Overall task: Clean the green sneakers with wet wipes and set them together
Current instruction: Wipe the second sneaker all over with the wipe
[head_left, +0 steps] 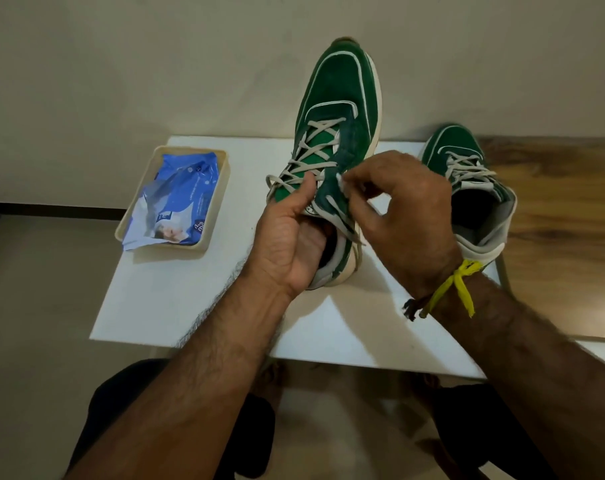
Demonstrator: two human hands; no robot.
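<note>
One green sneaker (pixel 339 109) with grey-white laces is lifted off the white table (pixel 197 299), toe pointing up and away. My left hand (pixel 290 237) grips it at the collar, fingers inside the opening and thumb on the tongue. My right hand (pixel 401 206) pinches a small white wet wipe (pixel 341 183) against the sneaker's side by the eyelets. The second green sneaker (pixel 471 174) stands upright on the table at the right, partly behind my right wrist.
A beige tray (pixel 221 188) at the table's left holds a crumpled blue wet-wipe pack (pixel 176 199). A wooden surface (pixel 564 230) adjoins the table on the right. A wall rises just behind. My knees show below the table's near edge.
</note>
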